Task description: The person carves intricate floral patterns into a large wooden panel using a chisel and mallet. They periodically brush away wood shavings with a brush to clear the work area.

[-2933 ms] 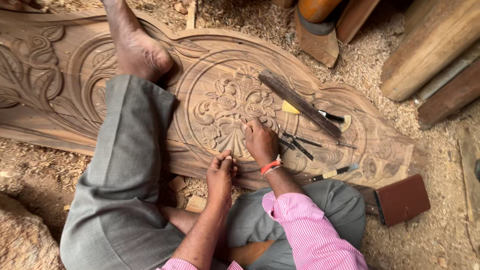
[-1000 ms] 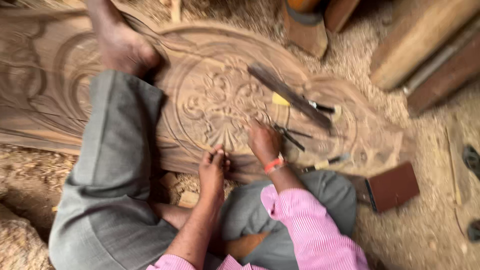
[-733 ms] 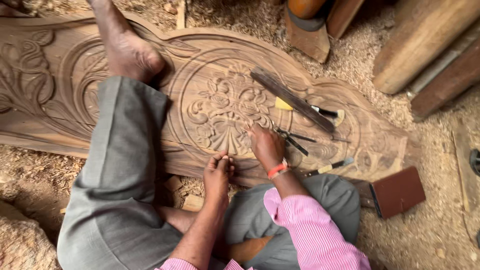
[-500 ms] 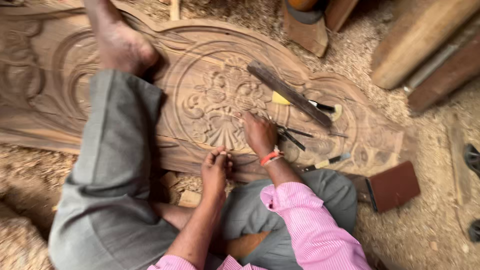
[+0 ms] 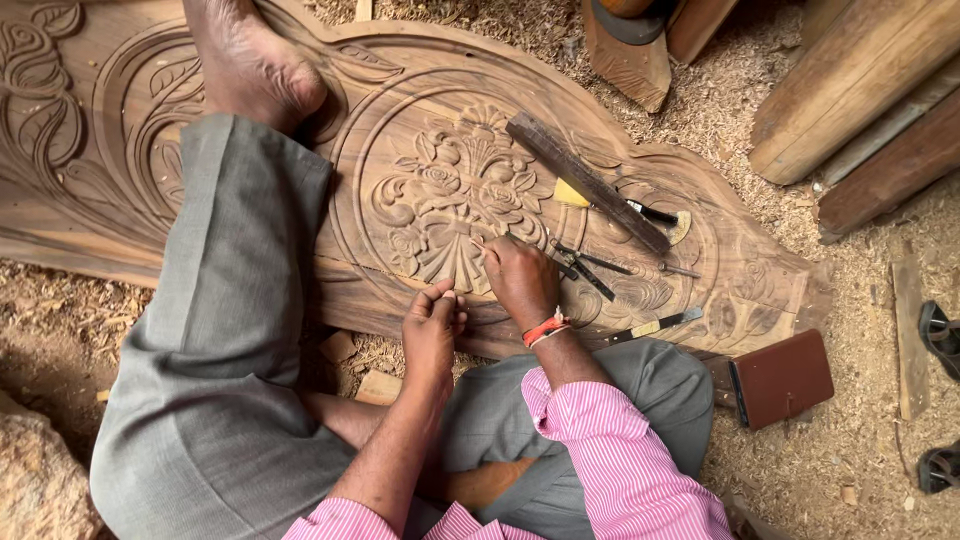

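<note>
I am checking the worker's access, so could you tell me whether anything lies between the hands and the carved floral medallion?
Nothing visible: the right hand and left hand already rest on the carved panel.

The right hand (image 5: 520, 280) now sits slightly lower on the carved brown wooden panel (image 5: 450, 200). The left hand (image 5: 432, 325) rests just beside its fingers, a little closer than before.

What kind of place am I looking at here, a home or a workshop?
Most likely a wood-carving workshop. A large carved wooden panel lies on the ground, chisels rest on it, and wood shavings cover the floor beside rough timber beams.
</note>
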